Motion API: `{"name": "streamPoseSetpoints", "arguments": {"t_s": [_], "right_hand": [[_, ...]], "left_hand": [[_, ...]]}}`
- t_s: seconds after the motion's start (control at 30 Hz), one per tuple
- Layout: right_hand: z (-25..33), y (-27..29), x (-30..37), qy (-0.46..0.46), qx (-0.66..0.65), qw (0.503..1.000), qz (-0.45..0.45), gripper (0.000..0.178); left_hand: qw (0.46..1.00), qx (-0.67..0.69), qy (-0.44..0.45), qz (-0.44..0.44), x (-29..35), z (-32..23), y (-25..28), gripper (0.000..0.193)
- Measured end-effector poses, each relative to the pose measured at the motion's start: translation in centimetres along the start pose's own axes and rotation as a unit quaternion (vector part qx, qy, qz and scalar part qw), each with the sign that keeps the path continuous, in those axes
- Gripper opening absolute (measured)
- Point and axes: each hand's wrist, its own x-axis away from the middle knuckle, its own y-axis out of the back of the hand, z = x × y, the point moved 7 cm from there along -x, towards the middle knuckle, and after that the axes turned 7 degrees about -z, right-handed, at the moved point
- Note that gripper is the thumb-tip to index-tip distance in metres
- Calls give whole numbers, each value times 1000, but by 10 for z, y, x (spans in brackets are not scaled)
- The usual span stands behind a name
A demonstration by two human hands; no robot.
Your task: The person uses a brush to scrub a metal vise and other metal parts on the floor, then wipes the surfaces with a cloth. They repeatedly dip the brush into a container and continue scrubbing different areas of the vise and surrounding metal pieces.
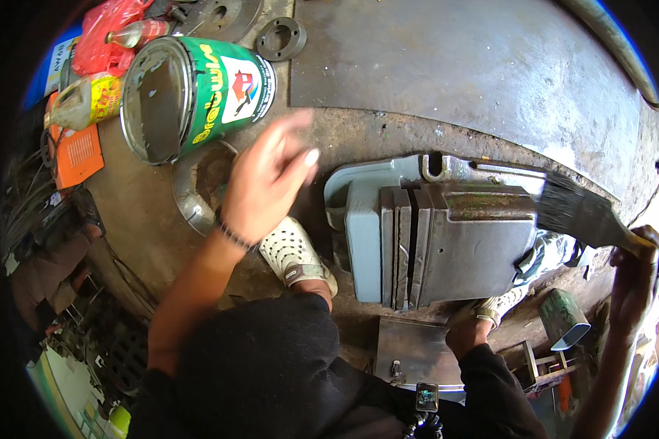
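Right hand [635, 267] with fingers wrapped round a dark-bristled paintbrush [578, 212], bristles beside the grey stepped metal casting [447, 249] on the floor. Left hand [267, 179] blurred, fingers loosely spread, near the open green paint tin [198, 95].

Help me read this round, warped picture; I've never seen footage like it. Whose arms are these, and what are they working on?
A camera worn on a person's head looks down through a fisheye lens, bending straight edges. The left hand hovers open, blurred, near an open green paint can lying on the ground. The right hand has its grip on a paintbrush, bristles at the edge of a grey metal part partly painted light blue. The person's sandalled feet flank it. A flat steel plate lies beyond.
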Motion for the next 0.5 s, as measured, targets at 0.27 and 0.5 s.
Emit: {"name": "streamPoseSetpoints", "arguments": {"t_s": [0.27,0.5], "right_hand": [[-32,-194,-22,101,136,975,142,35],[-67,-293,-46,129,183,920,322,31]], "left_hand": [[981,118,155,-16,72,98,49,14],[884,10,307,353,118,179,62,24]]}}
